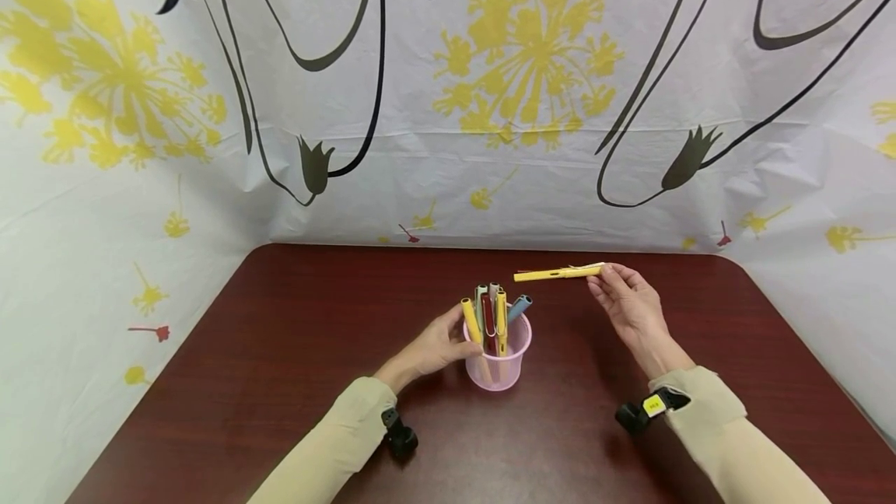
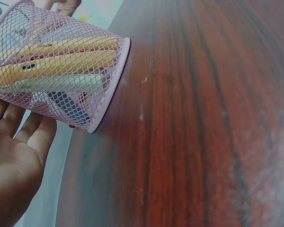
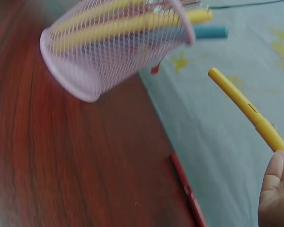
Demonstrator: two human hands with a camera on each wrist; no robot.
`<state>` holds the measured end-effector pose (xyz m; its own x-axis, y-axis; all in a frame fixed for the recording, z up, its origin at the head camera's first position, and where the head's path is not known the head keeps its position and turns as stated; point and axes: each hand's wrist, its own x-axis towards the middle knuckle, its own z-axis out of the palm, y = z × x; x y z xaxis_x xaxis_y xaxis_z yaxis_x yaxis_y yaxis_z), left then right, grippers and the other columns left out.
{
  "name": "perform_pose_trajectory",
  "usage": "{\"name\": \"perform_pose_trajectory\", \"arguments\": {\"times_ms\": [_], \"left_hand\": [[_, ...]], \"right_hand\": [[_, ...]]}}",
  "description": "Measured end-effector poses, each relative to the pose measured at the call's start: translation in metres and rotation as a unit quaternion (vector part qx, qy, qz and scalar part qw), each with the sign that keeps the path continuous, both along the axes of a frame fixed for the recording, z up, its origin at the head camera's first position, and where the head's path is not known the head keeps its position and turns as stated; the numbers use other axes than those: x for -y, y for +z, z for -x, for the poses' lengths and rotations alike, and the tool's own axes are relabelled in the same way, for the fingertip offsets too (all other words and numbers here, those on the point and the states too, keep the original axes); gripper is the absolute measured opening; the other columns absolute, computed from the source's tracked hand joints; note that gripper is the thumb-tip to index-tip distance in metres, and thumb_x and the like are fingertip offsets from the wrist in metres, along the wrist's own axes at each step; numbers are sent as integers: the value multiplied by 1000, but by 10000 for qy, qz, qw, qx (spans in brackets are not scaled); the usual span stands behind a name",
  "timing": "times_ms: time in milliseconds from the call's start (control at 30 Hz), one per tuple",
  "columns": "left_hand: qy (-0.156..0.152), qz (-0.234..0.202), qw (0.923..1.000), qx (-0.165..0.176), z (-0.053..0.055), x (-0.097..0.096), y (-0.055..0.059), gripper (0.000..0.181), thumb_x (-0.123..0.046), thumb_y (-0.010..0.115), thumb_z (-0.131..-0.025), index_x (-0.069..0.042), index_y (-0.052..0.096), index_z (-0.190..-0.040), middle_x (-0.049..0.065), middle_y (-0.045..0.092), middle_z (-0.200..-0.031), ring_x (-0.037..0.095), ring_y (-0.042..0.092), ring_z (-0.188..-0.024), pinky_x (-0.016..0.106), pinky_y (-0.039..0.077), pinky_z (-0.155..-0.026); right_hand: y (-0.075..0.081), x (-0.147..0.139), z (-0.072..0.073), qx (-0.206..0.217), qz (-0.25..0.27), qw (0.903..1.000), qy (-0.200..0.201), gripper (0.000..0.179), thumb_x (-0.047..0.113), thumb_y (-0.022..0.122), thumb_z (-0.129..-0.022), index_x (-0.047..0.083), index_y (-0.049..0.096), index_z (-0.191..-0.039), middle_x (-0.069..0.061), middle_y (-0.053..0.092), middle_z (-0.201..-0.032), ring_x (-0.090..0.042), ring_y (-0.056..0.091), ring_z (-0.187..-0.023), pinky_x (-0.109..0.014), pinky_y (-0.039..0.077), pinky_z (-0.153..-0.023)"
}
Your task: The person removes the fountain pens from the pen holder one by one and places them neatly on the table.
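Observation:
My left hand (image 1: 435, 347) holds a pink mesh pen holder (image 1: 495, 373) upright on the table, with the thumb at its front and the fingers round its far left side. Inside lean several pens: yellow ones (image 1: 502, 321), a dark red one (image 1: 488, 317), a pale green one (image 1: 479, 294) and a blue one (image 1: 519, 306). To the right, my right hand (image 1: 633, 309) pinches one end of a yellow pen (image 1: 556, 274). That pen is held nearly level, its free end pointing left, up and behind the holder's right side.
A dark red pen (image 3: 187, 189) lies near the table's far edge in the right wrist view, mostly hidden behind the yellow pen from the head. The dark wooden table (image 1: 336, 302) is backed by a white flowered cloth (image 1: 420, 177).

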<state>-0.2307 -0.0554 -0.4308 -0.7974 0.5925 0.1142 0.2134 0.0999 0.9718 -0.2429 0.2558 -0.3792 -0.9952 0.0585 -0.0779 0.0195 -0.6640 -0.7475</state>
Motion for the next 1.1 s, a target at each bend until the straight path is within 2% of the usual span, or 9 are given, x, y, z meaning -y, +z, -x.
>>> {"name": "perform_pose_trajectory", "arguments": {"times_ms": [233, 567, 900, 1100], "left_hand": [[33, 37, 10000, 49, -1, 0, 0, 95, -47, 70, -79, -2, 23, -147, 19, 38, -145, 30, 42, -131, 37, 39, -105], [-39, -69, 9999, 87, -1, -2, 1, 103, -56, 68, -75, -1, 20, -148, 21, 37, -145, 31, 41, -131, 36, 39, -105], [-54, -42, 10000, 65, -2, 0, -1, 101, -55, 68, -76, -1, 21, -148, 20, 36, -146, 31, 40, -132, 37, 38, -105], [-72, -71, 9999, 88, -2, 0, 1, 97, -50, 69, -78, -2, 22, -148, 19, 35, -147, 30, 39, -133, 36, 39, -105]], "right_hand": [[-16, -10, 14, 448, -423, 9981, -54, 8, 2, 58, -90, 7, 56, -95, -2, 69, -83, -14, 70, -75, -24, 57, -73], [-28, -15, 26, 914, -1116, 9893, -196, 18, 3, 59, -90, 4, 48, -104, 0, 68, -79, -11, 69, -73, -22, 56, -73], [-35, -22, 29, 1263, -1246, 9841, -121, 22, 3, 57, -91, 3, 47, -110, 0, 67, -80, -12, 70, -74, -24, 56, -76], [-36, -25, 31, 1405, -1643, 9764, 33, 21, 7, 57, -92, 6, 47, -111, 3, 66, -83, -10, 70, -78, -25, 55, -81]]}}
